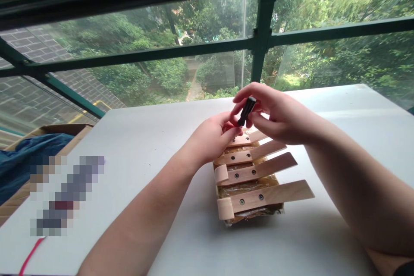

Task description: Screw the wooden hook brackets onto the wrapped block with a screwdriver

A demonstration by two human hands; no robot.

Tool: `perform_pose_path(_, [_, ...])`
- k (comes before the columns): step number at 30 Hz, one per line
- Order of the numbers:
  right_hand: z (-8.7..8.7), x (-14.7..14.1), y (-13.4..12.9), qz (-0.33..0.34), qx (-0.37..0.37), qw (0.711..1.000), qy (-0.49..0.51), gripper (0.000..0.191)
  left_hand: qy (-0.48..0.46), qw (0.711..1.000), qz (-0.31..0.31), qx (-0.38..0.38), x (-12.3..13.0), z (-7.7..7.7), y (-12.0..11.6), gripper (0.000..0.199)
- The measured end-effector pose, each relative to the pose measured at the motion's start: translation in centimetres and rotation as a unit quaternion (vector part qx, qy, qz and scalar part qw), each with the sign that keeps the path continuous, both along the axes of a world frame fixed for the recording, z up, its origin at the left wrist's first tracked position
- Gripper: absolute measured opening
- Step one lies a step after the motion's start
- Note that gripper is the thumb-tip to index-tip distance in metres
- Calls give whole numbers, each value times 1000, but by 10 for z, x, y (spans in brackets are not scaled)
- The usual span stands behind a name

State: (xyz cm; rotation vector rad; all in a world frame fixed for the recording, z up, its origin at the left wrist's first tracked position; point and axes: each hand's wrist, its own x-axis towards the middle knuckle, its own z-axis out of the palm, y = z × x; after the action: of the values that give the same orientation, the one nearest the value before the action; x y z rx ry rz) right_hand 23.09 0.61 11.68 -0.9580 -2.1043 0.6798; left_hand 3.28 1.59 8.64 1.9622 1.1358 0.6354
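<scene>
My right hand [274,112] pinches the black handle of a screwdriver [247,111], which is held tilted above the far end of a block. My left hand [216,136] is closed at the lower end of the screwdriver, its thumb and fingers together; what they grip is hidden. Below the hands lies the block [249,189], wrapped in shiny brown tape. Several flat wooden strips [281,193] lie across it, their wide ends sticking out to the right. Cross-head screws [242,202] sit in the strips. The farthest strip is partly covered by my hands.
The block rests on a white table [155,146] beside a large window with green frames [263,30]. To the left stands a cardboard box [77,131] with blue cloth [29,155]. A pixelated item [74,192] and a red strap [30,255] lie at the table's left.
</scene>
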Motion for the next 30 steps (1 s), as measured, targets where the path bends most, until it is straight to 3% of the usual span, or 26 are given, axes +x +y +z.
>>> perform_pose_path(12, [0, 2, 5, -64, -18, 998, -18, 10, 34, 999, -10, 20, 1, -2, 1, 21])
perform_pose_path(23, [0, -2, 0, -93, -11, 995, -43, 20, 46, 998, -17, 41, 0, -5, 2, 24])
perform_pose_path(30, [-6, 1, 5, -104, -5, 994, -38, 19, -4, 1000, 13, 27, 2, -5, 0, 24])
